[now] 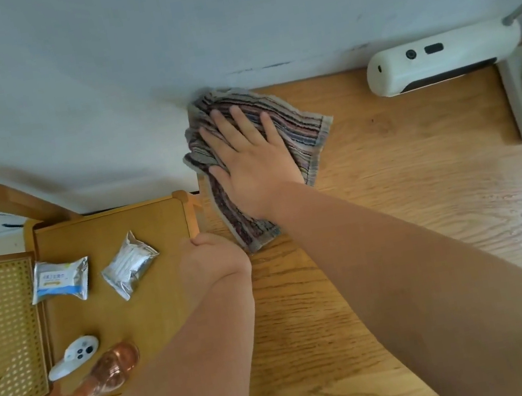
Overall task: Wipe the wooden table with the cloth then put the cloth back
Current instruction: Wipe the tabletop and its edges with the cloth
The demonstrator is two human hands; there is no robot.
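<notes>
Two bare hands show in the head view, both reaching over a wooden table [393,210]. The right hand [253,161] lies flat, fingers spread, pressed on top of a striped cloth [295,123] at the table's far left corner, close against the pale wall [157,42]. The cloth is crumpled, and part of it trails toward the near side along the table's left edge. The left hand [211,261] is curled at that left edge, just beside the cloth's near end; whether it grips anything cannot be told. Left of the table stands a lower wooden side table [129,327] with a raised rim. On it lie two foil packets [59,281] [130,264], a white controller [73,356] and a copper-coloured object [109,372]. Far right on the table sits a white device [443,58].
</notes>
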